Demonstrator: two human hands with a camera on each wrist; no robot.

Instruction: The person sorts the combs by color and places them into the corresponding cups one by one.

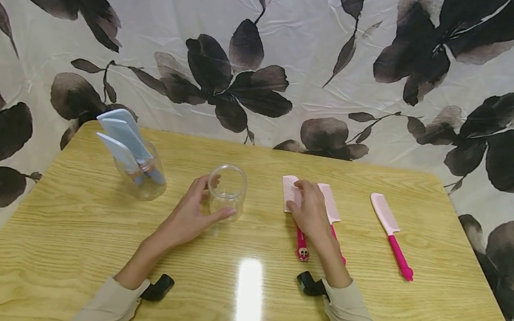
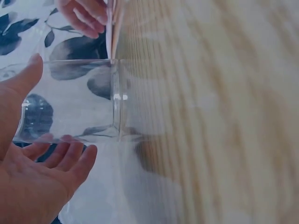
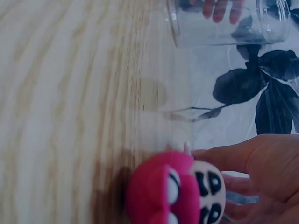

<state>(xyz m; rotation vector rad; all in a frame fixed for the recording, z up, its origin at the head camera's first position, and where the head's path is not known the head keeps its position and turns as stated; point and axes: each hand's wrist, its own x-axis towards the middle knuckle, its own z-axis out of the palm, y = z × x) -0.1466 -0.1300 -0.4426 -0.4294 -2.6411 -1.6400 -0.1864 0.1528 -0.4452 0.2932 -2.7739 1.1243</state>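
My left hand (image 1: 189, 216) holds an upright clear jar (image 1: 227, 191) on the table, thumb on its near side and fingers around the far side. The left wrist view shows the thumb and fingers on opposite sides of the jar (image 2: 79, 100). My right hand (image 1: 312, 210) is over the leftmost pink comb (image 1: 301, 238), thumb and forefinger apart at its toothed head. That comb's dark pink handle ends in a cartoon face (image 3: 175, 191). A second pink comb (image 1: 329, 199) lies beside it, partly hidden under the hand and forearm.
A third pink comb (image 1: 392, 236) lies farther right on the wooden table (image 1: 201, 303). At the left stands another clear jar (image 1: 152, 190) with several light blue combs (image 1: 122, 136) in it. Behind the table hangs a floral cloth (image 1: 311, 71).
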